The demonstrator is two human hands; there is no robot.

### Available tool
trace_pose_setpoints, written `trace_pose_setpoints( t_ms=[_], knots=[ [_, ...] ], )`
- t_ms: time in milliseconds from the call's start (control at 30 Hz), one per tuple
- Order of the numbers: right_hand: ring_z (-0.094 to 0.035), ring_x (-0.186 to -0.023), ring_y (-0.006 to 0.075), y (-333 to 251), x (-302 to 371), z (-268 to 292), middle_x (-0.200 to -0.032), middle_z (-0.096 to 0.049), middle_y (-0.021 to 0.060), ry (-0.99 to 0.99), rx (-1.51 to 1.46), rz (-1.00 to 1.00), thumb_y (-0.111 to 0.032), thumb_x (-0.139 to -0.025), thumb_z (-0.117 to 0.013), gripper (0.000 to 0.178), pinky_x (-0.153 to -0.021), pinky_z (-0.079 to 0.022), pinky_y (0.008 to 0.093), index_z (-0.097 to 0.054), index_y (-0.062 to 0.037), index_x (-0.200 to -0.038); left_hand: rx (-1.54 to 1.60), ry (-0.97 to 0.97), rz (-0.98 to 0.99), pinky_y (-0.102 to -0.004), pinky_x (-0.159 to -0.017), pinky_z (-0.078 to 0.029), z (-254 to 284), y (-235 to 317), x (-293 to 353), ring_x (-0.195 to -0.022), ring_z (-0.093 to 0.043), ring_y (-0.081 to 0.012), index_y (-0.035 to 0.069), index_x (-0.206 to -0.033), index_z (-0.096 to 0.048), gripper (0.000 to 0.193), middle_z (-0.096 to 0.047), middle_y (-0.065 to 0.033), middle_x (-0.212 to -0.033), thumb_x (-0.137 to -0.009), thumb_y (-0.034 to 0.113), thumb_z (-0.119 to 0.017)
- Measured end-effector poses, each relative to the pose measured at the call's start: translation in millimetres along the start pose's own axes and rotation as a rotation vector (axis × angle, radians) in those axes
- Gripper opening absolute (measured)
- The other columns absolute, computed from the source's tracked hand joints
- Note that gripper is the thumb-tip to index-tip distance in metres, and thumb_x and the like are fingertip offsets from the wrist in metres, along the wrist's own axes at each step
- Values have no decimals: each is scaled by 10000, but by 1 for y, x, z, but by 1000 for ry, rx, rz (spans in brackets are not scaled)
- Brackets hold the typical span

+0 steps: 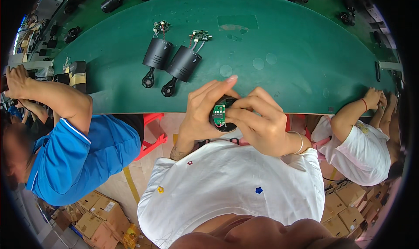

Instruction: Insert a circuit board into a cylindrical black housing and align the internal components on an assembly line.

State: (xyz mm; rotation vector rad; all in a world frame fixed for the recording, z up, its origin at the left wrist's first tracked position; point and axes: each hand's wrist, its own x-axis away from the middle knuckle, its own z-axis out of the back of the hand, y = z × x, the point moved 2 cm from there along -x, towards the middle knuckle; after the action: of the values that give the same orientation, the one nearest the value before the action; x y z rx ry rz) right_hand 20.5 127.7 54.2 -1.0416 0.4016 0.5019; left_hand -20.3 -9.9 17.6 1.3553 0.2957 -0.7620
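Both bare hands raised, close together mid-view. Bare left hand (198,114) curled in a grip, one finger stretched toward upper right; left wrist (185,141) just below, dark ink mark (176,154) beneath it. Bare right hand (267,120): fingers bent, tips pointing left; right wrist (291,143) angled in from lower right.

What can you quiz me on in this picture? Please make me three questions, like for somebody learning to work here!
1. Count: how many black cylinders with wired circuit boards lie on the near green table?
2. True or false: the left hand is empty.
3. Pick one: what colour is the shirt of the co-worker on the left? A) red B) blue C) white

Key: 1. Two. 2. False; it holds a round black part with a green board inside. 3. B.
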Motion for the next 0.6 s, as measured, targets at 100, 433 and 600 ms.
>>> trace_pose_setpoints(
  t_ms=[100,433,600],
  knots=[
    [-447,-702,177,0,-7,3,-819,-606,48,-50,84,-5,31,-693,-696,155,-649,-420,272,-711,-10,-842,-1,20,49,-286,-589,-463,1,-3,1,-662,-579,-183,31,-1340,-548,812,-649,-73,-817,-557,-8,-760],
    [-438,-715,177,9,-17,12,-801,-626,35,-184,-19,-86,41,-699,-724,144,-653,-408,262,-730,-32,-823,-71,-42,62,-277,-575,-450,5,-4,-2,-677,-583,-177,46,-1333,-558,836,-622,-71,-843,-528,8,-782],
    [-432,-717,175,0,-6,-4,-786,-619,30,-44,204,44,46,-685,-729,160,-656,-404,254,-730,-39,-822,-93,-16,18,-265,-580,-440,5,-6,-3,-704,-585,-172,52,-1341,-549,855,-620,-59,-828,-525,26,-803]
  ],
)
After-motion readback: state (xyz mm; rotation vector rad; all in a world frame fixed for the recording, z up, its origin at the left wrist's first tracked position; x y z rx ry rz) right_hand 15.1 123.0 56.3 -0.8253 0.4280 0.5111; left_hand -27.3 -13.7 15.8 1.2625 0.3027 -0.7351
